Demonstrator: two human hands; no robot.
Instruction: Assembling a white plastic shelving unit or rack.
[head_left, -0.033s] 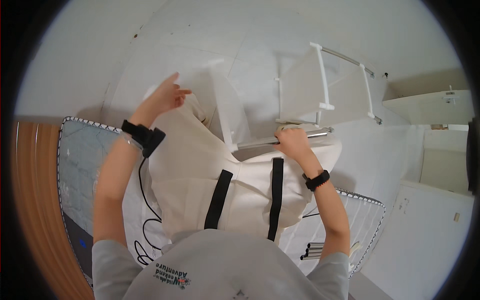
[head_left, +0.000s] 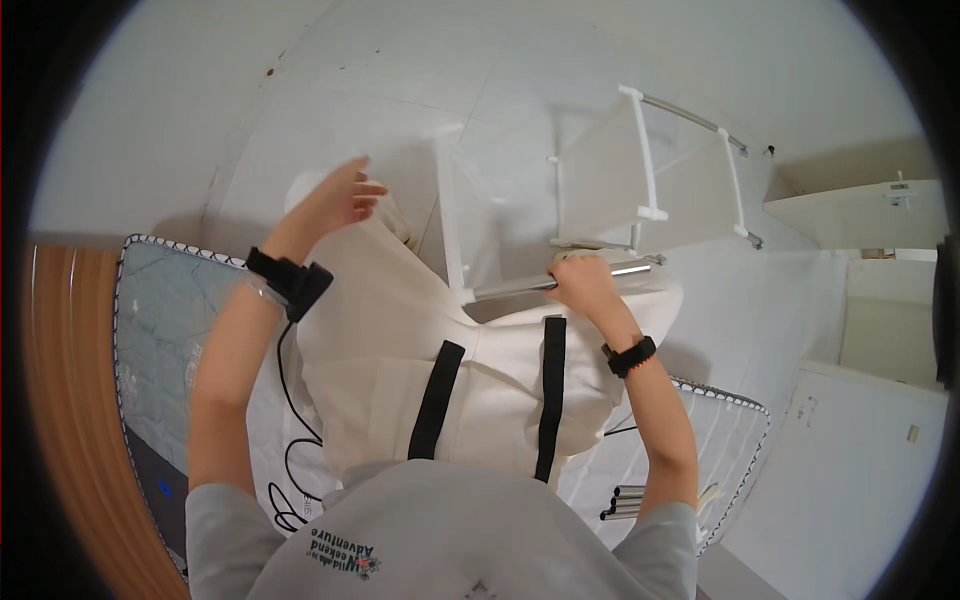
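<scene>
My right hand (head_left: 583,283) is wrapped round a silver metal tube (head_left: 507,289), held crosswise over my lap. At the tube's left end, a white shelf panel (head_left: 453,220) with a raised edge stands up and away from me. To the left of that panel, apart from it, my left hand (head_left: 345,197) hangs above my left knee with its fingers stretched out and nothing in them. Beyond my right knee stands a partly built white rack (head_left: 647,160) with panels joined by metal tubes.
Several loose metal tubes (head_left: 626,500) lie on the quilted mat (head_left: 715,425) by my right elbow. A black cable (head_left: 288,375) runs from my left wrist onto the mat. White cabinets (head_left: 850,450) stand at the right, and a brown wooden surface (head_left: 75,370) lies at the far left.
The white panel on the tube has swung slightly to the right and is less blurred. My left hand has dropped a little; my right hand keeps its hold on the tube.
</scene>
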